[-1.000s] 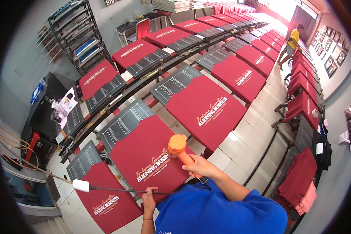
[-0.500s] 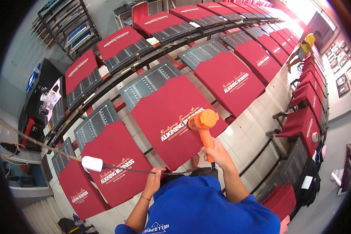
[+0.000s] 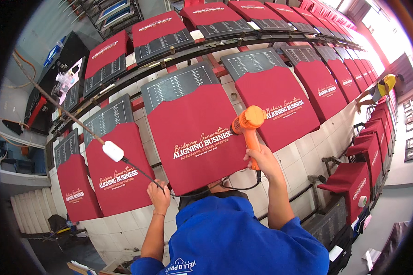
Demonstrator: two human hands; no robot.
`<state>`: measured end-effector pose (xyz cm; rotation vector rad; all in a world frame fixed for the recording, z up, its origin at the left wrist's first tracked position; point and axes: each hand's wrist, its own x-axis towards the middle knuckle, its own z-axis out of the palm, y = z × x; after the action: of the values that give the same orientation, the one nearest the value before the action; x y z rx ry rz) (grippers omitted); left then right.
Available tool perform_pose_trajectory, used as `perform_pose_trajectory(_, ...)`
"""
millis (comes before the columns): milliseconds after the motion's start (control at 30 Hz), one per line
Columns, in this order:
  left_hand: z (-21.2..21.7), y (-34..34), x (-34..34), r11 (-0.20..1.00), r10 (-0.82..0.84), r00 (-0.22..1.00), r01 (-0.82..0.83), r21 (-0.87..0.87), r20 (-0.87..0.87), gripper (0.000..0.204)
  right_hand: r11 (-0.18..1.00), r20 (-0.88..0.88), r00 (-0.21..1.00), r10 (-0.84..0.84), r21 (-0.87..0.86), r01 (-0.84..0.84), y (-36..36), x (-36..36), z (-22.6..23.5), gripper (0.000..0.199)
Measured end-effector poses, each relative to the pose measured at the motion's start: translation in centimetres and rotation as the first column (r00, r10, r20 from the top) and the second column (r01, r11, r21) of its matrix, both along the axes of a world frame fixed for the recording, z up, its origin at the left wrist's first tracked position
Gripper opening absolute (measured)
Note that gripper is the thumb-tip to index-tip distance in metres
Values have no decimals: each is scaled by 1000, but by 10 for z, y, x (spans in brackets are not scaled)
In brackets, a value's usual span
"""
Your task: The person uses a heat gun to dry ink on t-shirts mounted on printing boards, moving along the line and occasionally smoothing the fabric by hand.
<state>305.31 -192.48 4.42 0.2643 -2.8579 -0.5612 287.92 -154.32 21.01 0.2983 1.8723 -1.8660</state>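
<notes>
My right hand (image 3: 264, 162) is wrapped round the handle of an orange heat gun (image 3: 249, 120). Its nozzle points left, at the end of the white and gold lettering (image 3: 202, 145) on a dark red shirt panel (image 3: 188, 114). This fabric lies flat over a dark grey board (image 3: 179, 83) with white measuring marks. At the panel's lower left, my left hand (image 3: 159, 198) is closed round the black cord (image 3: 144, 172). The cord runs from a white socket block (image 3: 113, 151), hung on a brown cable, and loops below the panel to the gun's handle.
More boards with red printed panels (image 3: 277, 105) stand in long rows on both sides of a dark metal rail (image 3: 183, 53). A person (image 3: 382, 88) in yellow bends at the far right. A tape roll (image 3: 362, 201) sits on a red panel at right. White floor tiles (image 3: 293, 170) show between.
The view has turned, so the rows appear shifted. My right hand keeps the heat gun at the lettering's right end, and my left hand, still on the cord, sits further left.
</notes>
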Motion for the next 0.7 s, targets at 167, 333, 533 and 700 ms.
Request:
perform_pose_trajectory(167, -13, 0, -3, 997, 58, 998, -59, -48, -11, 24, 999, -14, 1000, 7, 45, -6, 3, -14, -5, 18)
perform_pose_trajectory(333, -12, -2, -7, 991, 130, 991, -130, -25, -26, 23, 998, 43, 998, 48, 41, -50, 4, -20, -5, 18)
perform_pose_trajectory(533, -17, -2, -5, 988, 147, 989, -147, -47, -5, 25, 992, 54, 994, 99, 74, -103, 0, -24, -10, 18)
perform_pose_trajectory(700, -13, 0, -8, 988, 140, 990, -141, -64, -17, 23, 991, 72, 993, 91, 90, -97, -6, -28, -7, 17)
